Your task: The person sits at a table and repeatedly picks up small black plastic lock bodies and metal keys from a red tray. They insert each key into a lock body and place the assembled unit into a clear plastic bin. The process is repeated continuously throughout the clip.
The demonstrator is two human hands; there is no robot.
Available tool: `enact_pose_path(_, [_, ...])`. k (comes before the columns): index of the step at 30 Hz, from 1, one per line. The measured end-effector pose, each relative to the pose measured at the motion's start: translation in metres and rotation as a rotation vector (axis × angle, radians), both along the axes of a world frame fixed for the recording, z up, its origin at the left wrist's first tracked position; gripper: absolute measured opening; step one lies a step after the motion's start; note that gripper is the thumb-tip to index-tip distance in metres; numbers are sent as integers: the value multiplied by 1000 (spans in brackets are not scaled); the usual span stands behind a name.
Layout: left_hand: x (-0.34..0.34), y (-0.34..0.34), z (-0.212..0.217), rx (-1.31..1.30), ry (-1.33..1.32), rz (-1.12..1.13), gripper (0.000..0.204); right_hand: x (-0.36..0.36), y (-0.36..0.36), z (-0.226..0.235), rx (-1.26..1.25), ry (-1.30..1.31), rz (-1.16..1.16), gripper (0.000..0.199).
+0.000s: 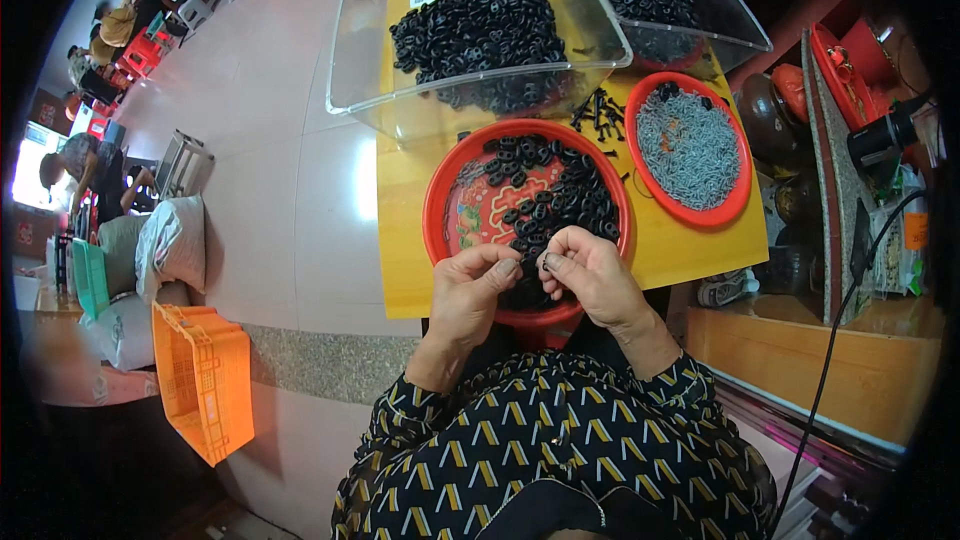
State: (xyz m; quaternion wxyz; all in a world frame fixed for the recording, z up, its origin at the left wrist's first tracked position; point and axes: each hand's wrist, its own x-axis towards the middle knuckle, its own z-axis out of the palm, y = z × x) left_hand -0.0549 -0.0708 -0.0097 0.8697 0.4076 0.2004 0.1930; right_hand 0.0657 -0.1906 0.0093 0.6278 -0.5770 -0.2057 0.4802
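My left hand and my right hand face each other over the near side of a round red tray. Thumb and index finger are pinched together on each. Something small and dark shows at the right fingertips; what either hand grips is too small to make out. Many small black oval plastic pieces with holes lie in the tray, mostly on its right side, leaving part of its patterned bottom bare. To the right, a smaller red tray contains silvery screws and a few black pieces.
The trays stand on a yellow board. Behind them are two clear plastic bins of black pieces, with loose black screw-like parts nearby. An orange crate and sacks stand left. A black cable hangs right. Other people sit far left.
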Motion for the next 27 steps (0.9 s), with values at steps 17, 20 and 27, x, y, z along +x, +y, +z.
enact_pose_path(17, [-8,0,-1,-145,-89,-13,9,-18,10,3,181,126,-99,12])
enact_pose_path(20, [-8,-2,-1,-133,-96,-9,10,-20,10,4,171,88,-124,14])
enact_pose_path(27, [-7,-4,-4,-158,-105,-2,10,-22,7,12,79,-5,-138,15])
